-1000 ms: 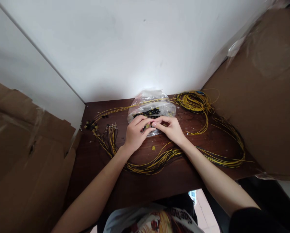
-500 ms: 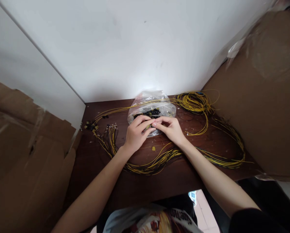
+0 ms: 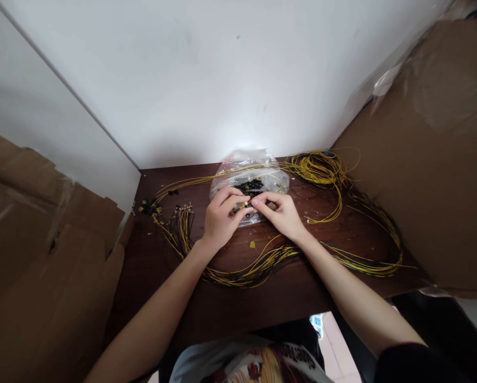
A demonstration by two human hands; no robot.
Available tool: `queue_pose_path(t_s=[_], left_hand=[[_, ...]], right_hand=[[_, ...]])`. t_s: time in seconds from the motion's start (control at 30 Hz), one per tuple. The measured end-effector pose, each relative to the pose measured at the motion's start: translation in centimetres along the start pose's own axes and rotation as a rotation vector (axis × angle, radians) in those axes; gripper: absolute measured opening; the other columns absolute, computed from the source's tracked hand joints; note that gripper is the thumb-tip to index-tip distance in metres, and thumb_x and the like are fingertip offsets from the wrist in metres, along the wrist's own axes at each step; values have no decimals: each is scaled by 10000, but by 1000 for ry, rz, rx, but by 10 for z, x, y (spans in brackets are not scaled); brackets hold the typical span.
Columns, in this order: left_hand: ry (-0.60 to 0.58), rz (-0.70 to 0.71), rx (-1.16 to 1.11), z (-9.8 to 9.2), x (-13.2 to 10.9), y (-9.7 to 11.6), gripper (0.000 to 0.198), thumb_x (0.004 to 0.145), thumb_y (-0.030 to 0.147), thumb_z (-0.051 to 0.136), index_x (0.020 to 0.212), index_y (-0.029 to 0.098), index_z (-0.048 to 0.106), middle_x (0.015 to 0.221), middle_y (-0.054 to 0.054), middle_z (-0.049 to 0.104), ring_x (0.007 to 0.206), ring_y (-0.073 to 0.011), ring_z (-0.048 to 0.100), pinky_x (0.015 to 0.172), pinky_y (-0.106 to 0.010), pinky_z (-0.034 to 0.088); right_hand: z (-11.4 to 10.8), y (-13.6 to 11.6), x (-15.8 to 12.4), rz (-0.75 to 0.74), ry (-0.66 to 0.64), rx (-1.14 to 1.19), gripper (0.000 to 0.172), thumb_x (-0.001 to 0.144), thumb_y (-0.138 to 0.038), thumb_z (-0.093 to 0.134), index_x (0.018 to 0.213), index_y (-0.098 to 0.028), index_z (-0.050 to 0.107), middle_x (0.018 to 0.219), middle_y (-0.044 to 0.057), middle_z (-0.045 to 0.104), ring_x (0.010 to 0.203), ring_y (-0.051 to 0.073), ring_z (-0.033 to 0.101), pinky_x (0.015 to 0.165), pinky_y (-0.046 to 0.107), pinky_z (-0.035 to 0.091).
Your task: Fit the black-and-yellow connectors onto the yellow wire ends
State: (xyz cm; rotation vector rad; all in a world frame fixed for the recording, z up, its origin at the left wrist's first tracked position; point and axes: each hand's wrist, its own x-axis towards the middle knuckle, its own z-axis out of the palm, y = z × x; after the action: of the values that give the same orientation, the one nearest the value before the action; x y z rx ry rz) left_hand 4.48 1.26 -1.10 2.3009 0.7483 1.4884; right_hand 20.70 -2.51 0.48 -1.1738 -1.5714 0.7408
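Note:
Over the front of a clear plastic bag point(image 3: 272, 173), my left hand point(image 3: 223, 215) pinches a small yellow-and-black part point(image 3: 245, 205) between thumb and fingers. Its exact kind is too small to make out. My right hand point(image 3: 280, 213) is closed too, thumb and forefinger meeting at the right end of the same part. Inside the open bag lie many small black pieces point(image 3: 251, 185) with some yellow ones among them. A single small yellow piece point(image 3: 252, 244) rests on the brown table just below my hands.
A long bundle of yellow and black wires point(image 3: 238, 279) curves across the table, its metal-tipped ends point(image 3: 184, 208) on the left. Coiled yellow wires point(image 3: 318, 167) lie at the back right. Cardboard point(image 3: 430, 159) stands on the right, more cardboard point(image 3: 55, 266) on the left, a white wall point(image 3: 230, 80) behind.
My left fingers have opened slightly and shifted, so more of the yellow-and-black part shows between my hands. My right hand has barely moved, and the wires lie as before.

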Motion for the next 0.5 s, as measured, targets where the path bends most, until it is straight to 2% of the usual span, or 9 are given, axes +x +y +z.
queue_pose_path(t_s=[0.13,0.3,0.5], left_hand=[[-12,-22,-18,0,-1,1,165,752,195,676,909,172,635,890,-43,585,788,-132,552,524,-196,441],[-33,-48,-33,0,-1,1,153,786,190,639,937,170,634,927,-49,598,777,-122,553,570,-211,469],[-23,-89,-22,-1,0,0,159,787,194,636,945,171,637,938,-47,599,684,-96,529,547,-207,458]], right_hand=[[0,0,0,-8,5,-12,195,811,-331,582,757,-164,666,682,18,672,637,130,599,640,253,465],[-1,0,1,-17,-4,-27,220,814,-345,572,745,-157,664,673,24,668,626,132,595,645,262,465],[-4,1,1,-28,73,-87,161,792,-293,599,749,-153,665,673,18,653,616,116,570,628,245,454]])
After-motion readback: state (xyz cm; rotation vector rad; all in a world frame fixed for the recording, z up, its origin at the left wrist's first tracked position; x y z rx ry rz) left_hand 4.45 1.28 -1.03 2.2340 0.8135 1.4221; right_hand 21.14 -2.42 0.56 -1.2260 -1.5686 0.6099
